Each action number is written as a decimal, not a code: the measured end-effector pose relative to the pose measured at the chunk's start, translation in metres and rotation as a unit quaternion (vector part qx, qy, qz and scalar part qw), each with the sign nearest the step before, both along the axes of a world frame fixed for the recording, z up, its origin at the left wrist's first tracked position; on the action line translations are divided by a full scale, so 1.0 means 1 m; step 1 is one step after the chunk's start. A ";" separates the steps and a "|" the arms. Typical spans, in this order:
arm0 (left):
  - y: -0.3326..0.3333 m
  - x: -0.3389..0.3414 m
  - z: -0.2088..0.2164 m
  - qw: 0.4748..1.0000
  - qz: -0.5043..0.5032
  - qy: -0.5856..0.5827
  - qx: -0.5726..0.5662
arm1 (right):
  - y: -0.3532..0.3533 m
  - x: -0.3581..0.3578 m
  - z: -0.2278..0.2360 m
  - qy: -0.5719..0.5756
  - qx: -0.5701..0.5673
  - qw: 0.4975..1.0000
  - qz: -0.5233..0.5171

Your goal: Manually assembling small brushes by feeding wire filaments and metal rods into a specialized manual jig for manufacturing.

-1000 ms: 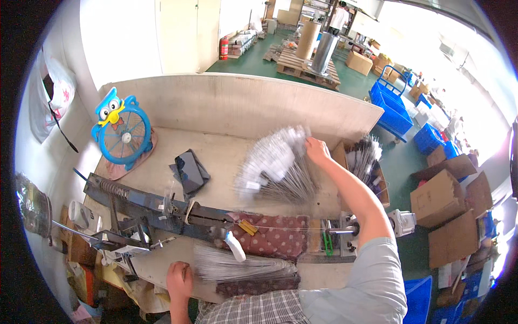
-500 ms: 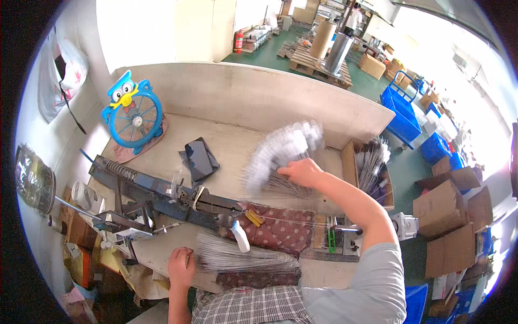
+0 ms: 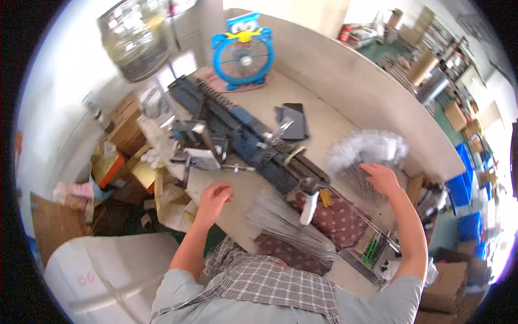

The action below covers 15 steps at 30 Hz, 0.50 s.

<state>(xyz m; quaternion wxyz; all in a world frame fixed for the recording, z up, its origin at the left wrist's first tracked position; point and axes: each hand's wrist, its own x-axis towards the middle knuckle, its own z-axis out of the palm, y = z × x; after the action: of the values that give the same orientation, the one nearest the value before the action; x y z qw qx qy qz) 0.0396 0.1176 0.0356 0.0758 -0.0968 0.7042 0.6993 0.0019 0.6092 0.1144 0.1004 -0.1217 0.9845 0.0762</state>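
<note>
My right hand (image 3: 380, 178) is at the near edge of a fanned bundle of thin wires with white tips (image 3: 369, 147); its fingers are apart and blurred. My left hand (image 3: 216, 197) hovers over the bench's near left edge, its fingers curled together. Whatever it may hold is hidden. Between my hands a second bundle of thin grey wires (image 3: 294, 227) lies on dark dotted cloth (image 3: 340, 218). Beyond it a long dark metal fixture (image 3: 248, 135) runs diagonally, with a white handle-like piece (image 3: 308, 209) and a yellow piece (image 3: 325, 197) near its right end.
A blue cartoon-shaped fan (image 3: 244, 59) stands at the back, with a dark flat device (image 3: 294, 121) nearer me. Green parts (image 3: 371, 249) sit at the right end of the bench. A large clear jar (image 3: 135, 40) is at upper left. Cardboard boxes (image 3: 443, 286) stand at lower right.
The view has swung left. The white-tipped bundle, which my right hand held blurred in motion, now rests on the bench with my hand at its edge. My left hand has lifted from beside the grey wires.
</note>
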 end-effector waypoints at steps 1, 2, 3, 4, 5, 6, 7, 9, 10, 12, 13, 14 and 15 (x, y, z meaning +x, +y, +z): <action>0.004 -0.002 0.012 0.997 0.027 -0.037 0.067 | -0.002 0.003 0.001 -0.002 -0.004 1.000 0.014; 0.004 -0.005 0.014 0.997 0.036 -0.037 0.065 | -0.005 0.007 0.003 0.008 -0.027 1.000 -0.005; 0.004 -0.010 0.014 0.989 0.035 -0.074 0.122 | -0.009 0.011 0.006 0.018 -0.050 0.998 -0.031; 0.003 -0.013 0.012 0.977 0.034 -0.111 0.179 | -0.017 0.015 0.015 0.017 -0.052 0.998 -0.029; 0.000 -0.018 0.008 0.977 0.032 -0.112 0.178 | -0.026 0.020 0.025 0.025 -0.070 0.997 -0.032; 0.001 -0.026 0.001 0.962 0.007 -0.145 0.232 | -0.034 0.025 0.034 0.034 -0.088 0.995 -0.040; 0.003 -0.032 -0.003 0.941 -0.023 -0.180 0.285 | -0.042 0.031 0.041 0.034 -0.087 0.994 -0.050; 0.004 -0.040 -0.005 0.938 -0.010 -0.193 0.288 | -0.063 0.045 0.052 0.152 -0.162 0.975 -0.003; 0.006 -0.044 -0.007 0.935 0.011 -0.204 0.290 | -0.078 0.055 0.054 0.204 -0.199 0.956 0.065; 0.000 -0.043 -0.002 0.927 0.012 -0.216 0.307 | -0.118 0.076 0.060 0.244 -0.242 0.924 0.167; -0.004 -0.042 -0.004 0.927 0.027 -0.214 0.307 | -0.139 0.085 0.057 0.233 -0.299 0.903 0.201; -0.004 -0.043 -0.005 0.927 0.040 -0.212 0.308 | -0.151 0.101 0.046 0.191 -0.306 0.914 0.189; -0.001 -0.045 -0.006 0.926 0.027 -0.215 0.310 | -0.159 0.108 0.028 0.187 -0.292 0.924 0.160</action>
<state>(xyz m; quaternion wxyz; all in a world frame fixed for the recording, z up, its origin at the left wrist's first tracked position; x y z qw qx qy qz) -0.0051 0.1171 0.0300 0.2327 -0.2356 0.4165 0.8467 0.1102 0.4500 0.1419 -0.1392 -0.2853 0.9313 -0.1785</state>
